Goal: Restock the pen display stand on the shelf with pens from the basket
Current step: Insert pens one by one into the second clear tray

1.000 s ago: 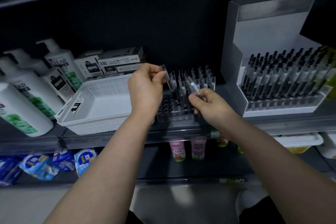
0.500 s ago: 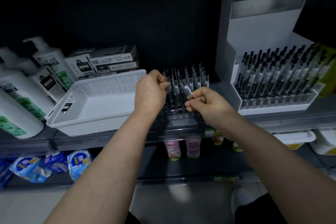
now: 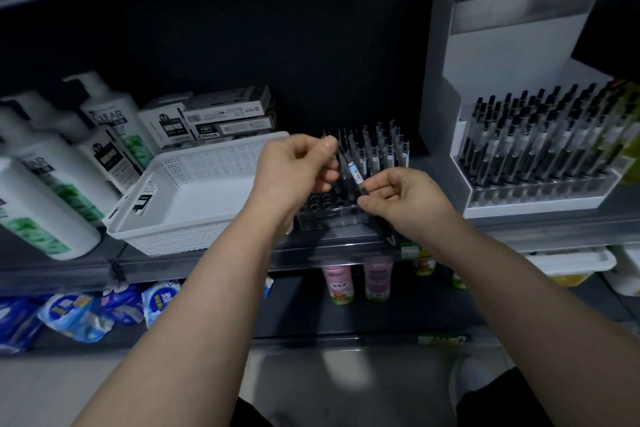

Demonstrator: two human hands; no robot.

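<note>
A clear pen display stand (image 3: pixel 313 220) sits on the shelf; its back rows hold upright pens (image 3: pixel 382 149) and its front holes are open. My left hand (image 3: pixel 294 170) pinches the top of a pen (image 3: pixel 343 163) just over the stand's front rows. My right hand (image 3: pixel 405 199) grips one or more pens: one with a white label (image 3: pixel 356 174) slants up toward my left hand, and a dark tip (image 3: pixel 389 236) sticks out below the fist. To the left stands the white perforated basket (image 3: pixel 194 166); the part of its inside I can see holds no pens.
A white display (image 3: pixel 519 62) full of black pens stands to the right of the clear stand. Shampoo bottles (image 3: pixel 52 184) and stacked pen boxes (image 3: pixel 225 118) crowd the left. The shelf edge (image 3: pixel 346 253) runs under my wrists; small bottles and blue packets sit on the shelf below.
Both hands came closer together over the stand's front rows. The labelled pen in my right hand now tilts toward my left fingers. The view shifted slightly.
</note>
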